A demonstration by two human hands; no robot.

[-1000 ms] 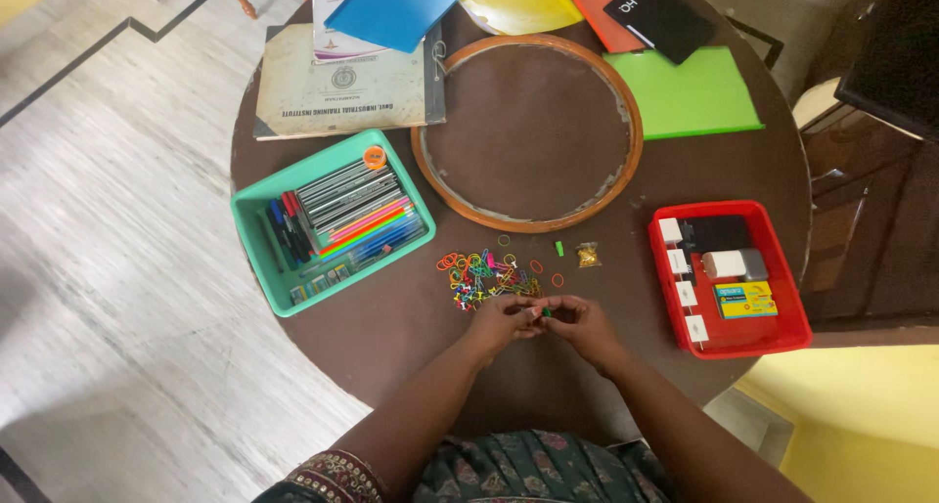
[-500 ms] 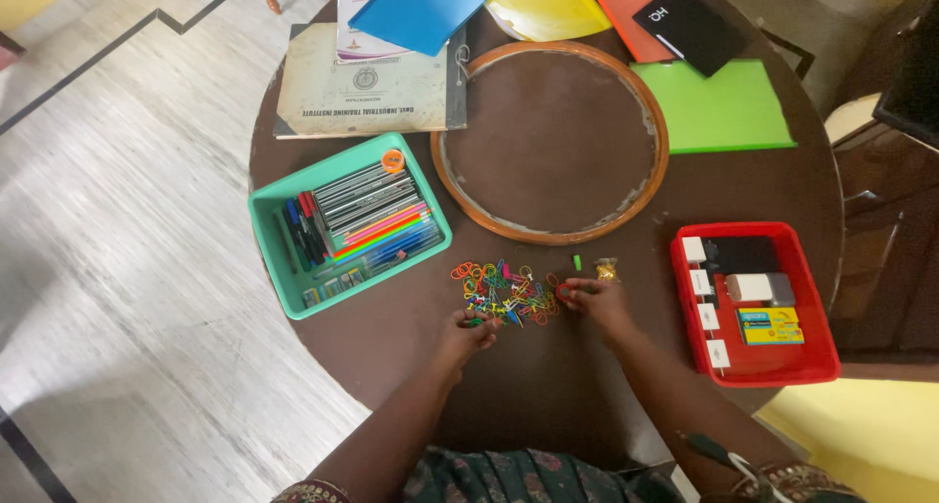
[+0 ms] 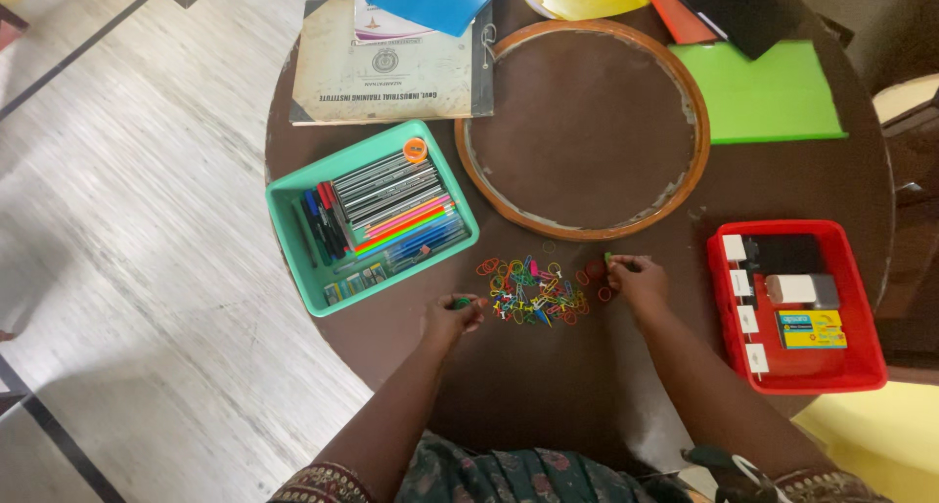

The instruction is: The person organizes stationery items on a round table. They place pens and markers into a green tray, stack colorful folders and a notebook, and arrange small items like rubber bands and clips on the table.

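Item: heap of coloured bands and pins [image 3: 530,293], lying near the bench's [image 3: 548,386] front edge. My left hand [image 3: 452,317] is pinching a small green piece; right hand [image 3: 638,280] is nipping another green piece, sorting from either side.

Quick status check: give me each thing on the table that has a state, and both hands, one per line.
left hand: closed on a small green piece, beside the pile
right hand: fingertips pinching a small green piece at the pile's right edge
pile of coloured bands and pins: loose, scattered on the table
teal tray: open, filled with pens
red tray: open, holding boxes
wooden hoop: flat, nothing inside
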